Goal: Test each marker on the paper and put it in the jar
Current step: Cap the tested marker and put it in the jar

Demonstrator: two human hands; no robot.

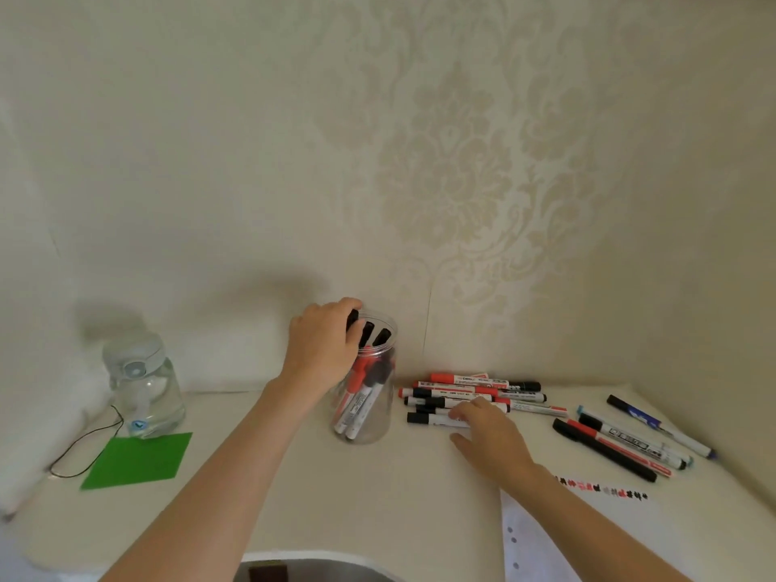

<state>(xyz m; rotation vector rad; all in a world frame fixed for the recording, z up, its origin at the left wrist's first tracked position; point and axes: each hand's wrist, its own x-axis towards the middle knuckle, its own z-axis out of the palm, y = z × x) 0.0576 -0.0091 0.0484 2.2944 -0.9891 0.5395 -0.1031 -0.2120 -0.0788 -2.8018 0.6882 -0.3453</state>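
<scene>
Right hand on marker; left hand grips jar.

Marker labels: printed, too small to read.
Paper: red and black test scribbles, no words.

The left hand grips the rim of the clear jar, which holds several markers, near the table's back edge. The right hand rests on a marker pile just beside it. Marked paper lies at the front right.
</scene>
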